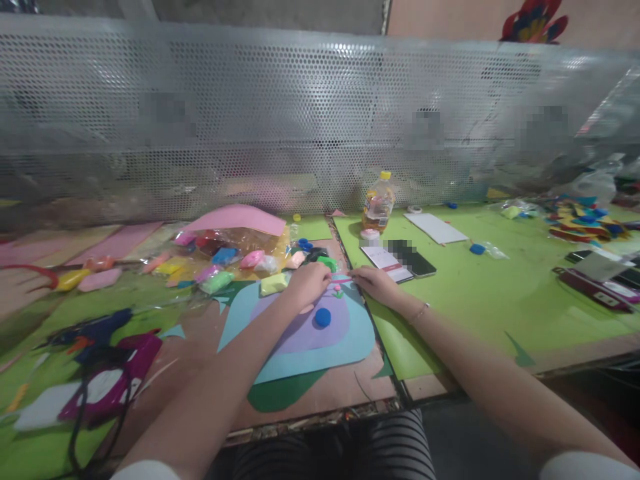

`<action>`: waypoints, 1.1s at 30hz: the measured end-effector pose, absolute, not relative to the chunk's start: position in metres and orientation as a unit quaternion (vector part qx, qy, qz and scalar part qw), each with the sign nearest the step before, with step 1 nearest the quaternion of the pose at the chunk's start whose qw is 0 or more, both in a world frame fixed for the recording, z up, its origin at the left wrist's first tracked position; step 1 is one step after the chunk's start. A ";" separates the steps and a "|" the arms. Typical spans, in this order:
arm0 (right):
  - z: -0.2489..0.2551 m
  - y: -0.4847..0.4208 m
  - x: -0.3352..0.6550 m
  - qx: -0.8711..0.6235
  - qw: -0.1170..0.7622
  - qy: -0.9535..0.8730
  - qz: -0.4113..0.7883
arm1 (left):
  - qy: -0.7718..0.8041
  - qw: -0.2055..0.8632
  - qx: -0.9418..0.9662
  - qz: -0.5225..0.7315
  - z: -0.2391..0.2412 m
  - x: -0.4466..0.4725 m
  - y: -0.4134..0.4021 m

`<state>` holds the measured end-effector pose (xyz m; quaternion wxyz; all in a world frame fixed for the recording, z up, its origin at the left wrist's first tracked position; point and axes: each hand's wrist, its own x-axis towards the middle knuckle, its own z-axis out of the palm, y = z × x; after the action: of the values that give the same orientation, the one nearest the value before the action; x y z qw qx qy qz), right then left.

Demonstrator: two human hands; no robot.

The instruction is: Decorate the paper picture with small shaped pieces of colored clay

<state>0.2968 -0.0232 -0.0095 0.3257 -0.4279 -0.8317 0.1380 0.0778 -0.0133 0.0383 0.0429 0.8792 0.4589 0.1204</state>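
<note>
My left hand (pixel 309 283) and my right hand (pixel 374 283) meet over a layered paper sheet, light blue (pixel 320 353) with a purple shape (pixel 305 333) on top. Both hands pinch the ends of a thin pink strip (pixel 341 280) stretched between them. A small pink and green clay flower (pixel 339 291) sits just under the strip. A blue clay ball (pixel 323 317) lies on the purple paper below my left hand. A bracelet circles my right wrist.
Packets of coloured clay (pixel 225 263) lie in a plastic bag behind the paper. A blue glue gun (pixel 93 330) and a magenta one (pixel 120 380) lie at left. A bottle (pixel 378 205), a phone (pixel 413 259) and a card stand on the green table (pixel 480 293). A perforated metal screen (pixel 300 120) closes the back.
</note>
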 end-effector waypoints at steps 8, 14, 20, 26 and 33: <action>-0.013 -0.024 0.296 -0.406 0.305 -0.850 0.140 | 0.458 0.035 0.883 0.100 0.036 0.078 -0.017; -0.013 -0.024 0.295 -0.400 0.310 -0.851 0.138 | 0.441 0.022 0.892 0.098 0.034 0.077 -0.015; -0.012 -0.024 0.295 -0.401 0.304 -0.853 0.136 | 0.453 0.026 0.886 0.091 0.032 0.078 -0.015; -0.013 -0.024 0.295 -0.402 0.296 -0.858 0.116 | 0.450 0.013 0.889 0.083 0.034 0.079 -0.018; -0.012 -0.024 0.294 -0.402 0.294 -0.858 0.121 | 0.439 0.004 0.895 0.086 0.031 0.078 -0.018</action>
<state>0.2943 -0.0242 -0.0122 0.2942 -0.4021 -0.8585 0.1214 0.0780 -0.0177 0.0307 0.0044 0.8946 0.4387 0.0855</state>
